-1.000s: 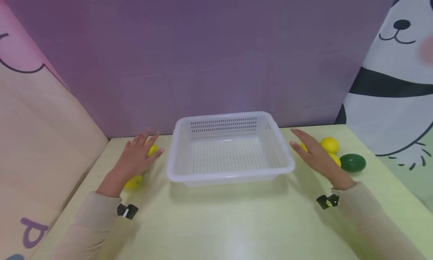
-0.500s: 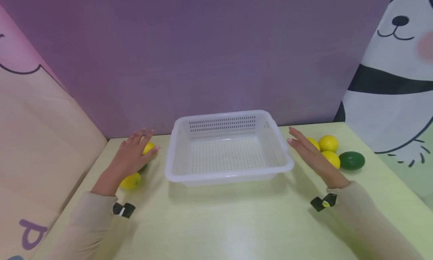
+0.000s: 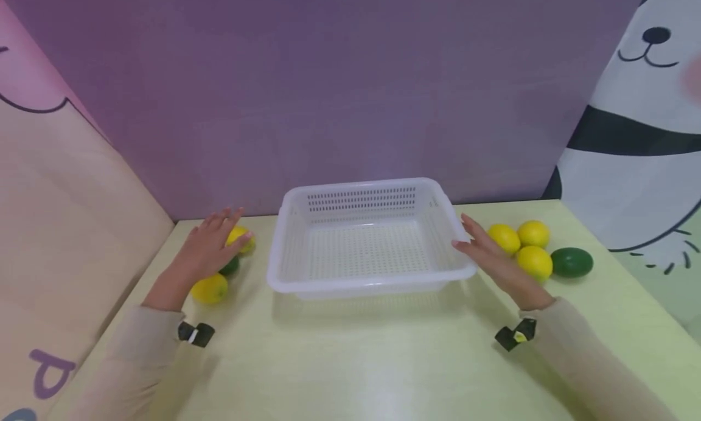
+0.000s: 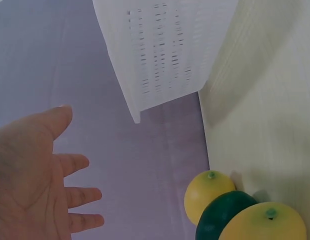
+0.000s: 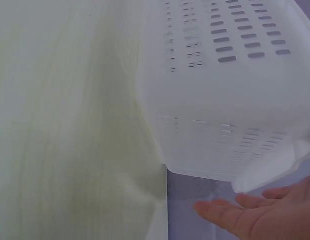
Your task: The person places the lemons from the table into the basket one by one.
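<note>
A white perforated plastic basket stands in the middle of the table, with nothing inside. My right hand is at its right side, fingers straight, fingertips right at the rim; the right wrist view has them close beside the basket's corner. Left of the basket, my left hand hovers palm down with fingers spread, holding nothing. Below and beside it lie two yellow round fruits and a dark green oval fruit, partly hidden by the hand in the head view. The left wrist view shows the green fruit between the yellow ones.
Beyond my right hand sit three yellow fruits and a dark green oval one, bunched on the pale table. A purple cloth backdrop rises behind the table's far edge, with printed panels at both sides.
My right hand has come left to the basket's rim, uncovering more of the right-hand fruits. The left hand has drifted a little left, away from the basket. Basket and fruits stay put.
</note>
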Demonstrator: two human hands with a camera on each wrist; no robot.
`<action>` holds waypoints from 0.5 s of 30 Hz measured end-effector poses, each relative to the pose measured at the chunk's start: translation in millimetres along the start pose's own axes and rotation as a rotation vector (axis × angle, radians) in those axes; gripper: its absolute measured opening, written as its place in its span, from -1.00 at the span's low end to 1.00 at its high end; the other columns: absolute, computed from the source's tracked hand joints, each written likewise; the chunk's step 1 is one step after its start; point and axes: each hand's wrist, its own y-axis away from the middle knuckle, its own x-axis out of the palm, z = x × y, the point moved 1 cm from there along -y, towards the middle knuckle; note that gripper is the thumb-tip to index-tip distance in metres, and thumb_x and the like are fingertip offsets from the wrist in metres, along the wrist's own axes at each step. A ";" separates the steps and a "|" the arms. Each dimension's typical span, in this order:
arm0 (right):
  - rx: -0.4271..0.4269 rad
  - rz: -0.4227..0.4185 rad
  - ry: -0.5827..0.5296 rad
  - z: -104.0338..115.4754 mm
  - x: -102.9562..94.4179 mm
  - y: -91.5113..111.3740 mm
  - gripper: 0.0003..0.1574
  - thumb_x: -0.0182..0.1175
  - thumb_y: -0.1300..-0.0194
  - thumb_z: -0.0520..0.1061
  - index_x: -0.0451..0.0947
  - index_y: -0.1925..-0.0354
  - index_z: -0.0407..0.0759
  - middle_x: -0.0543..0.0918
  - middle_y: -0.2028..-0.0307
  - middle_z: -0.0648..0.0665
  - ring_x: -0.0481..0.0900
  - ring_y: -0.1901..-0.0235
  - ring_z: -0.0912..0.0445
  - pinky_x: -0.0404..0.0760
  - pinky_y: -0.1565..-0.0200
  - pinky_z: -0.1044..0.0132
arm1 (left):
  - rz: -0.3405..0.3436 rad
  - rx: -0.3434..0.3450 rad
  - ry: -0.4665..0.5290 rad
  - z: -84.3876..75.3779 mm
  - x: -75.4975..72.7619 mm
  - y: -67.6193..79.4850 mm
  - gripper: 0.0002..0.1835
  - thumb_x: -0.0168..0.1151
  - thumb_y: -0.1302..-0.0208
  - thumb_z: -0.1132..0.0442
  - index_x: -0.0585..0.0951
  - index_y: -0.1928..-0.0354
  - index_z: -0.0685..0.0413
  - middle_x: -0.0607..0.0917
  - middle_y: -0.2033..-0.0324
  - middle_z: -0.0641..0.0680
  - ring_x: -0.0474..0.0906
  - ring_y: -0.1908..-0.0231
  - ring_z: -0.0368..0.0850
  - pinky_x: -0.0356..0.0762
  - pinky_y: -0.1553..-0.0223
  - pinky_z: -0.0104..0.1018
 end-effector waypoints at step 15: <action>-0.085 0.059 -0.153 -11.1 6.3 -2.4 -0.30 -0.15 -0.49 -0.04 -0.07 -0.44 -0.27 0.58 0.00 -0.05 0.55 0.14 0.15 0.48 0.04 0.34 | 0.040 -0.065 0.117 17.6 -4.1 -10.0 -0.18 -0.35 -0.41 -0.28 -0.08 -0.47 0.16 -0.08 -0.41 0.39 -0.20 -0.36 0.41 -0.24 -0.25 0.40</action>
